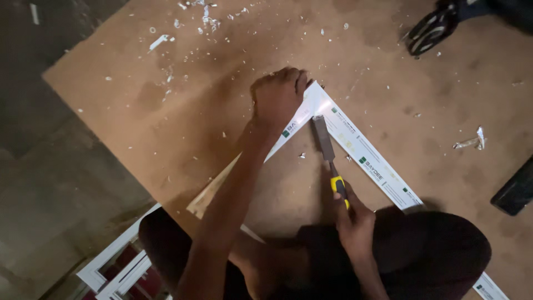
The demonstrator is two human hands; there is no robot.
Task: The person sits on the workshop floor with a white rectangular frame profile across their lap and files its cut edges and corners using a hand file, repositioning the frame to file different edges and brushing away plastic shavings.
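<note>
chisel on the frame corner
your left hand [277,97] presses fingers together on the white frame [355,150]; your right hand [355,222] fingers wrap the chisel [327,150].

I count two hands, my left hand [277,97] and right hand [355,222], one chisel [327,150], one white corner frame [355,150], one brown board [166,111], one sandal [430,30], and many white shavings [205,14].

White shavings [205,14] scattered on brown board [139,94] — sandal [430,30] top right — white frames [114,272] lower left.
</note>
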